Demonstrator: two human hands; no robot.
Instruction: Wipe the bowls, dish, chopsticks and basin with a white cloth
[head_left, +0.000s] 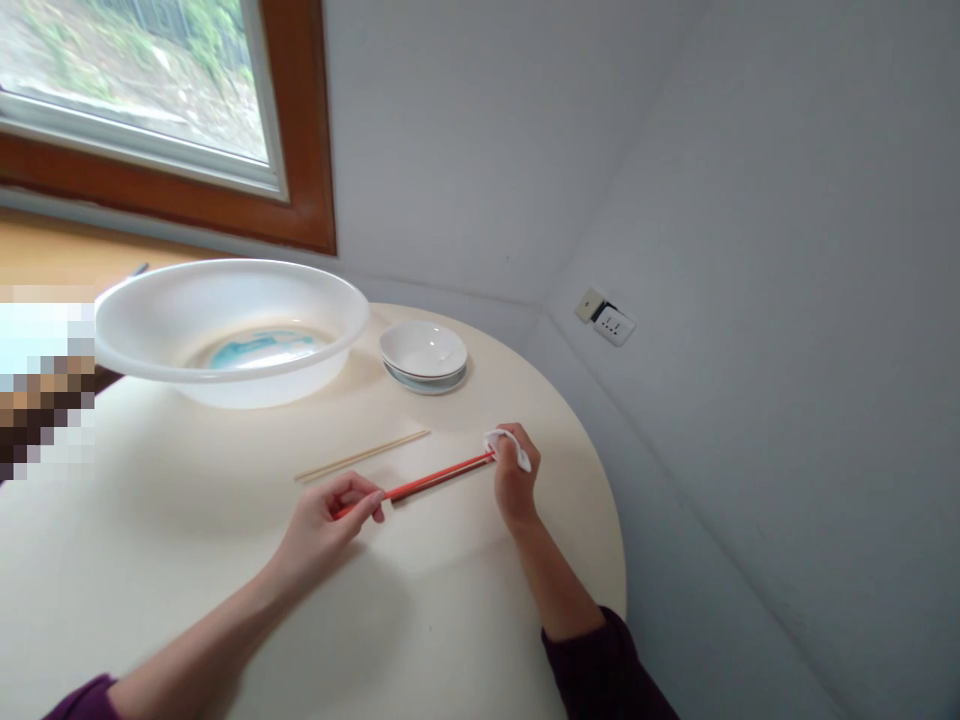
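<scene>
My left hand [341, 510] pinches red chopsticks [442, 472] near one end, between thumb and fingers. At their other end, my right hand [516, 475] is closed on a small white cloth [495, 440], which wraps around the tips. The red chopsticks slant across the table from lower left to upper right. Just below them lies a dark brown stick [431, 486], partly hidden by the red ones. Behind my left hand, a pair of pale wooden chopsticks [364, 456] rests on the tabletop.
A large translucent white basin [232, 385] stands at the back left of the round cream table [300, 640]. Beside it is a small stack of white dishes [424, 350]. A wall with a power socket [615, 325] rises past the table's right edge; a window is at upper left.
</scene>
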